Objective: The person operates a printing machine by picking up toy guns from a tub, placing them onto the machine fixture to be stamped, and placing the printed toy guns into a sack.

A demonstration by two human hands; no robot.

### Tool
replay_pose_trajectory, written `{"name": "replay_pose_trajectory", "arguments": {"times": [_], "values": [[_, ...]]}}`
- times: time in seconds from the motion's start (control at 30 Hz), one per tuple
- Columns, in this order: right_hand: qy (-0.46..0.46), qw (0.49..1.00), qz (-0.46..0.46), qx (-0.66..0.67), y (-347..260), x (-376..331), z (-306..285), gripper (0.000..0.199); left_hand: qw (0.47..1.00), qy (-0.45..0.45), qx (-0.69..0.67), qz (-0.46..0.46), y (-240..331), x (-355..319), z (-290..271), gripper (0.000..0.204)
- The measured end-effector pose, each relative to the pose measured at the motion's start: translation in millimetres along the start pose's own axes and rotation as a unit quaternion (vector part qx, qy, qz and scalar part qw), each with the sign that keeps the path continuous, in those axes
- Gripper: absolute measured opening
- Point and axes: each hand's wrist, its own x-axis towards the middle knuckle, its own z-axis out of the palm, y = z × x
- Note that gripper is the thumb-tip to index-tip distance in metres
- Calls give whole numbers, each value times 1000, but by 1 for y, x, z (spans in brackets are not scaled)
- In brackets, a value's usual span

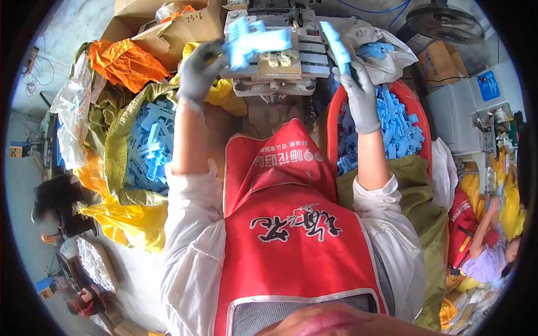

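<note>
My left hand (200, 73), in a grey glove, is closed on light-blue plastic pieces (260, 41), slightly blurred, shaped like toy pistol parts. They are over the front of a metal machine bed (312, 57). My right hand (361, 96), gloved too, grips a narrow light-blue plastic piece (335, 43) held up at the bed's right side. On the bed, between the hands, is a pale, lumpy fixture (278, 59). Below my right hand a red tub (424, 115) is filled with blue plastic pieces (397, 124). Beside my left forearm stands an olive sack (116, 162) of similar pieces (151, 143).
A cardboard box (196, 28) and an orange bag (126, 64) are at the far left. A white sack (392, 59) with blue pieces is behind the tub, near a fan (445, 23). At right, another person (482, 252) works by a grey machine (457, 126).
</note>
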Motion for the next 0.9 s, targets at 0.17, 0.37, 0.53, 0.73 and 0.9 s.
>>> {"name": "replay_pose_trajectory", "arguments": {"times": [0.17, 0.37, 0.53, 0.73, 0.9], "values": [[-72, 909, -258, -318, -9, 21, 14, 42, 977, 184, 77, -70, -13, -110, -95, 33], [-146, 854, -283, -412, -11, 43, 38, 41, 854, 439, 203, -194, 6, -201, -154, 34], [-251, 796, -243, -494, -19, 50, 36, 41, 914, 361, 88, -162, -11, -192, -127, 27], [-141, 869, -199, -430, -36, 32, -45, 36, 953, 229, 167, -104, -1, -171, -79, 23], [-149, 785, 167, -578, 85, -21, -200, 33, 959, 194, 158, -135, -26, -164, -75, 23]]}}
